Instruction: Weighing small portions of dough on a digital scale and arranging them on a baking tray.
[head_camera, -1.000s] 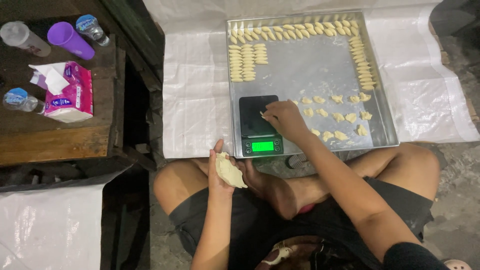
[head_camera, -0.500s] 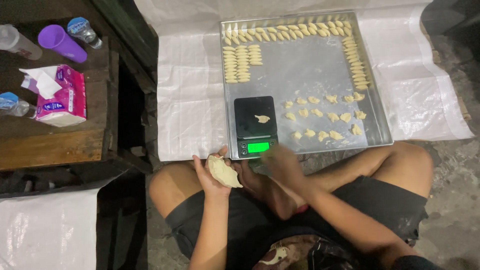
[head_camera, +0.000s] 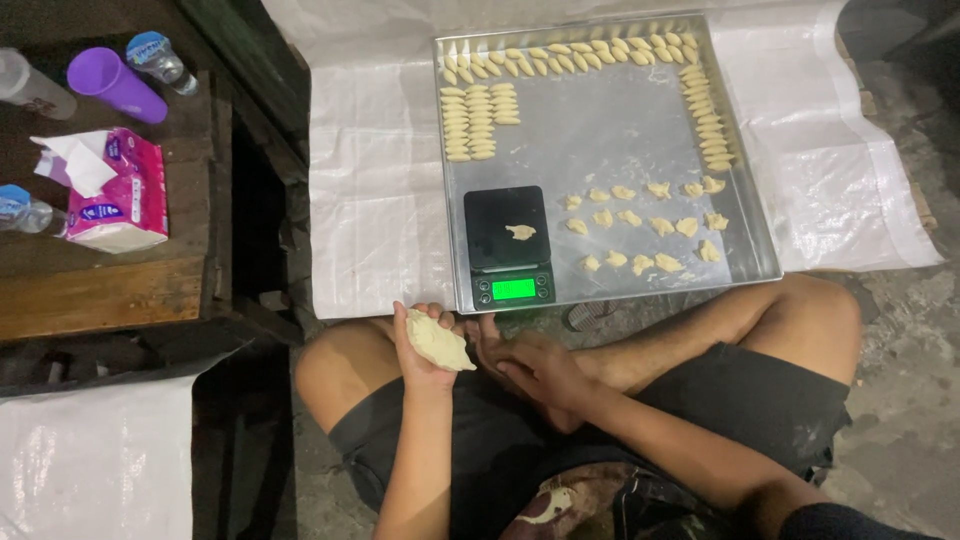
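Around the work: metal tray (head_camera: 745, 215) on a white woven sheet (head_camera: 370, 180), rows of shaped dough pieces (head_camera: 480, 122) along its top and right edges, loose dough bits (head_camera: 640, 225) in the lower right. Black digital scale (head_camera: 508, 246) at the tray's near corner, small dough bit (head_camera: 520, 232) lying on its platform. To the left, wooden table (head_camera: 100, 290) with pink tissue pack (head_camera: 115, 190), purple cup (head_camera: 110, 84) and bottles (head_camera: 155, 57). Nothing between hands and scale. Left hand (head_camera: 425, 345) cupped around a dough lump (head_camera: 438, 343), held above the crossed legs. Right hand (head_camera: 535, 365) loosely curled, empty, just beside the lump. A second ago the right hand on the scale; since withdrawn to the lap.
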